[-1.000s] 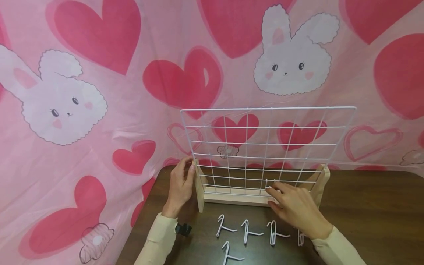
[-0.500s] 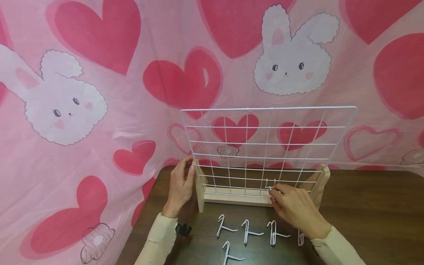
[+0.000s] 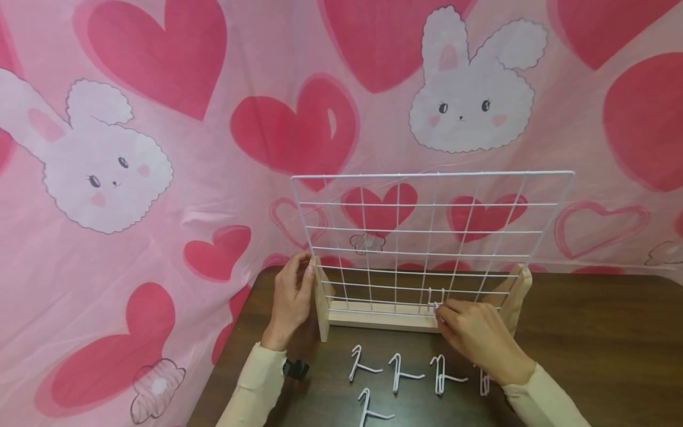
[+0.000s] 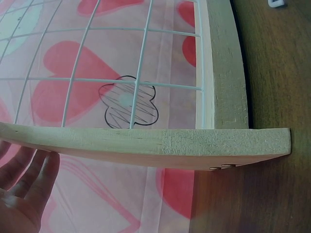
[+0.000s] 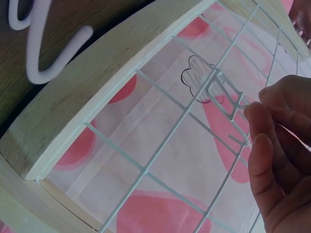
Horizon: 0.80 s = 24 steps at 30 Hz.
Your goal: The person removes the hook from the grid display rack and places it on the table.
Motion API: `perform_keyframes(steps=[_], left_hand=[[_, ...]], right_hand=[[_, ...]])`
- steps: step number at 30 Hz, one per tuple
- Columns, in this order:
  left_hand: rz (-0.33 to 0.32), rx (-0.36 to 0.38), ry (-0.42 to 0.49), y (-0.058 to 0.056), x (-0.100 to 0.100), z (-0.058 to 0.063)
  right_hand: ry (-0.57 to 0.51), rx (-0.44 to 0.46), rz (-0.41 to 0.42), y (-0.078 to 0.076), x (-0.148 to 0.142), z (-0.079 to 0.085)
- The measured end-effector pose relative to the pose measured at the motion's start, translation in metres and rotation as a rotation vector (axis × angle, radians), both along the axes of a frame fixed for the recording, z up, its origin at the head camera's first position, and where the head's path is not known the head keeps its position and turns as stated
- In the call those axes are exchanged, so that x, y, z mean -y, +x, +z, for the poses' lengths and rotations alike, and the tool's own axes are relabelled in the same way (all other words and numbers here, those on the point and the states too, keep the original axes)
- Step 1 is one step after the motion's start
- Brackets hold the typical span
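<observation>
A white wire grid panel (image 3: 433,231) stands upright in a wooden stand (image 3: 384,320). My left hand (image 3: 292,296) is at the stand's left post (image 4: 146,143), its fairly straight fingers (image 4: 41,182) touching the outer face. Low on the grid, right of centre, hangs a white wire hook (image 5: 228,104), its two bent tops over a horizontal wire. The right hand (image 3: 475,329) pinches the hook's projecting prong between thumb and fingertips, which hide the prong's end.
Several more white hooks (image 3: 408,375) lie on the dark wooden table (image 3: 597,332) in front of the stand, one partly behind the right forearm. A pink curtain (image 3: 267,47) with hearts and rabbits hangs close behind the grid.
The right hand's fingers have drawn in from the hook's frame to its prong, shifting slightly right and down. The left hand, the stand and the loose hooks stay put.
</observation>
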<state>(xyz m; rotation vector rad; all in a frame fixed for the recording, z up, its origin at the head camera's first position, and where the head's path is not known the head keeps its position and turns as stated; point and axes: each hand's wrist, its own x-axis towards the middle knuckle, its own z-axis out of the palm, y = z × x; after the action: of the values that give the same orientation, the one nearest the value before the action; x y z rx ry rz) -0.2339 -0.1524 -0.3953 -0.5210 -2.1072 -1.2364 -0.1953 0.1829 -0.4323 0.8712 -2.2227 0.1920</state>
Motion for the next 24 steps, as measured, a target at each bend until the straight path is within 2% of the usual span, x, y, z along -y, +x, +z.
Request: perform_keyframes(steps=[20, 24], left_hand=[[0.008, -0.003, -0.005, -0.0005, 0.0003, -0.0006], [0.01, -0.021, -0.011, -0.0015, 0.0006, -0.0016]], right_hand=[[-0.038, -0.064, 0.049, -0.0028, -0.0036, 0.0023], [-0.055, -0.104, 0.062, -0.0038, -0.0042, 0.0021]])
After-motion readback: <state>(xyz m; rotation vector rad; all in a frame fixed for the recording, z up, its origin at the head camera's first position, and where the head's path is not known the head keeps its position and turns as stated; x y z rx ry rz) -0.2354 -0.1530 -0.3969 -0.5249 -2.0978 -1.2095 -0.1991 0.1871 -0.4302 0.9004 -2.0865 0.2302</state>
